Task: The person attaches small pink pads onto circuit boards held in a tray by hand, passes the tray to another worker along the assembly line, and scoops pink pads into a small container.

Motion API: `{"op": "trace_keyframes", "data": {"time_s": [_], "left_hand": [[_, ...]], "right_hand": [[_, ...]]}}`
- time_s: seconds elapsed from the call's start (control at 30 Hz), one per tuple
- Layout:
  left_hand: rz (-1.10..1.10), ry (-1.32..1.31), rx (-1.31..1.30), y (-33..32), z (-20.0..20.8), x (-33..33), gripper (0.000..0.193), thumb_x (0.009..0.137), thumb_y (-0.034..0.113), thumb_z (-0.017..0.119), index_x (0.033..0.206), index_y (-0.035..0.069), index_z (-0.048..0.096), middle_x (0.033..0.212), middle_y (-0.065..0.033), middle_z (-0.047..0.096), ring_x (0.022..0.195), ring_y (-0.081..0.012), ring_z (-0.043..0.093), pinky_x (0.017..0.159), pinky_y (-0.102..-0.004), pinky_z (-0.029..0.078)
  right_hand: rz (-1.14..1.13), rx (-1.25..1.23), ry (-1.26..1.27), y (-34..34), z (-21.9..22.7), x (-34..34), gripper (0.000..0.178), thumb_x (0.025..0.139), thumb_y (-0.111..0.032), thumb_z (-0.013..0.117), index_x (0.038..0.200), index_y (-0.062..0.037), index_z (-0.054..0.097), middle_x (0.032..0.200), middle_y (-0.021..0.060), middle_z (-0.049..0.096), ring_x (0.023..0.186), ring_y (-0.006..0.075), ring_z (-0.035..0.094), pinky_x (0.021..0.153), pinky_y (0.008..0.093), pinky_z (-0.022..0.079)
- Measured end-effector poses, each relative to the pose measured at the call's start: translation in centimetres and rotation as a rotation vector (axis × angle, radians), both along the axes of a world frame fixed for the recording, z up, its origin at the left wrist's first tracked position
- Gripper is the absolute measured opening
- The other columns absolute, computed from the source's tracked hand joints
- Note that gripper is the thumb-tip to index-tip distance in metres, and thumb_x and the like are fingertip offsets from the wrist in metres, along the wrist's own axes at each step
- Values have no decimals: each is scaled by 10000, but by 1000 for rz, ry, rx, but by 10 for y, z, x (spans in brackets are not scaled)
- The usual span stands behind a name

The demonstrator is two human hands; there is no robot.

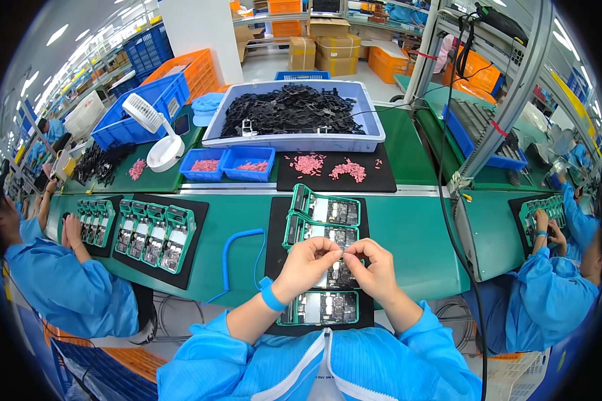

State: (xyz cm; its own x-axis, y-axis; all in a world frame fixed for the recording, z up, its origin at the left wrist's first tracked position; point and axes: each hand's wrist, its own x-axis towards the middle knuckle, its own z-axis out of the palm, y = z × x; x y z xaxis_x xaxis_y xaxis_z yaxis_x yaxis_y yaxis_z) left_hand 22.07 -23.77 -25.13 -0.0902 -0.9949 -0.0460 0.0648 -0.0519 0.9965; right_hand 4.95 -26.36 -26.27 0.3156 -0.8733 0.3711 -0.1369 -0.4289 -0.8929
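Left hand point(306, 265) and right hand point(374, 267) meet at fingertips above third green tray point(336, 275) in column of four on black mat point(275, 227), centre of green worktop point(415, 234). Both hands' fingers pinched together on a small part; too small to identify. Trays hold circuit boards; nearest tray point(320, 308) lies just below wrists, two more point(326, 208) beyond hands. Blue wrist strap point(271, 296) on left wrist, coiled blue cord point(237, 247) running left. Pink bits point(328, 167) on far mat; grey tub point(294, 115) of black parts behind. Co-workers in blue coats either side w/ similar trays.
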Motion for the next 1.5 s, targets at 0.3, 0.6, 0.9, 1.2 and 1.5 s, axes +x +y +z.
{"op": "trace_keyframes", "data": {"time_s": [0.3, 0.6, 0.9, 1.2, 1.5], "left_hand": [[43, -13, 5, -1, -5, 0, 148, 860, 126, 656, 919, -9, 646, 811, -10, 643, 720, -42, 560, 622, -182, 438], [182, -177, -191, 22, 25, 31, 114, 829, 55, 653, 914, -20, 659, 853, -66, 621, 772, -109, 590, 682, -235, 472], [432, -297, -431, 129, 111, 116, 45, 731, 8, 607, 763, -19, 623, 792, -103, 593, 718, -165, 547, 640, -263, 433], [821, -767, -793, 245, 175, 171, 157, 842, 150, 562, 765, 28, 503, 746, -77, 448, 710, -178, 417, 618, -286, 314], [698, -1001, -750, 248, 193, 169, 163, 886, 173, 546, 824, 23, 521, 788, -72, 451, 747, -177, 403, 663, -292, 313]], "right_hand": [[-33, -84, 37, -2, 3, 6, 57, 795, 9, 644, 839, 16, 609, 797, 71, 602, 683, 122, 567, 592, 234, 451], [3, -375, 481, -19, -38, -18, 111, 743, -34, 654, 794, -56, 558, 754, 109, 571, 731, 314, 553, 673, 409, 425], [112, -624, 829, -26, -39, -21, 85, 734, -83, 627, 777, -57, 558, 737, 81, 553, 732, 253, 545, 682, 370, 409], [227, -734, 1011, -32, -22, -18, 79, 701, -101, 575, 756, -55, 541, 745, 69, 538, 750, 230, 529, 703, 350, 403], [352, -827, 1101, -41, -18, -17, 48, 726, -121, 563, 716, -78, 545, 740, 53, 562, 754, 212, 565, 699, 340, 409]]}}
